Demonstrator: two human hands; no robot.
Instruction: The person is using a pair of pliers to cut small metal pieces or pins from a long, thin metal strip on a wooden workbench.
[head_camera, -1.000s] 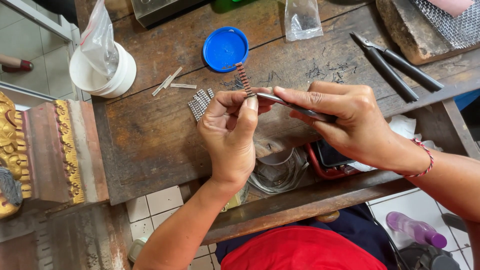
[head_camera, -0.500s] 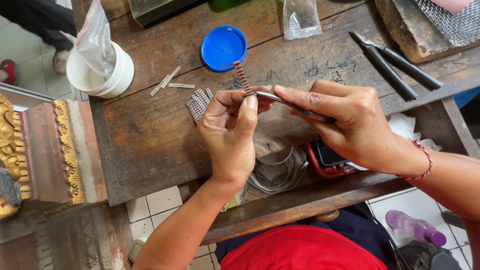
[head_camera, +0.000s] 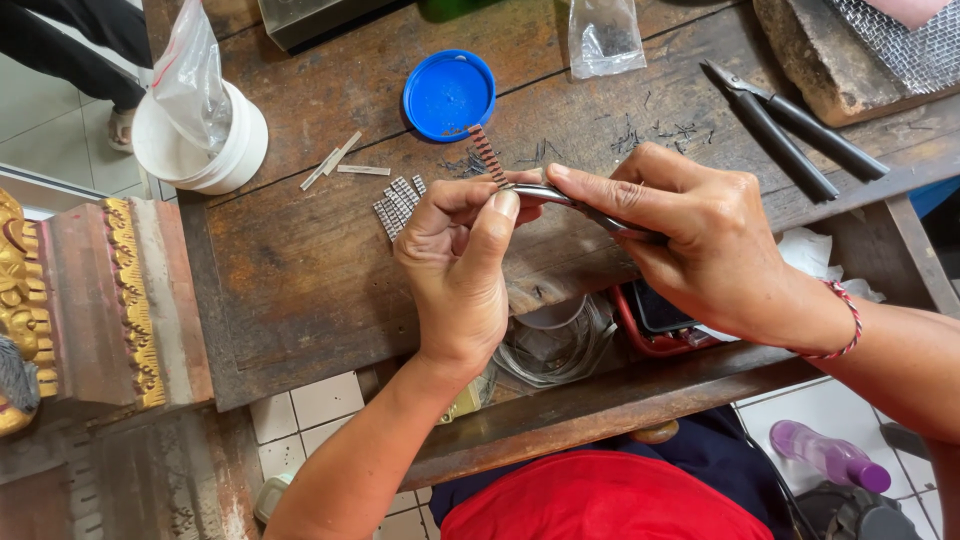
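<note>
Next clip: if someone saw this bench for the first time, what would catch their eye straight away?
The two hands meeting at the centre: the left hand pinches a small coiled wire strip that sticks up, while the right hand grips slim metal pliers closed on its base. Just behind them a bright blue lid stands out on the worn wooden workbench, with black-handled pliers lying at the right.

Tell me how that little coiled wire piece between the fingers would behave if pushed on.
The coiled wire piece looks thin and springy, so it would probably bend rather than stay stiff. It seems very light, pinched by the left hand fingertips. Being round, it might roll on the wooden bench.
</note>
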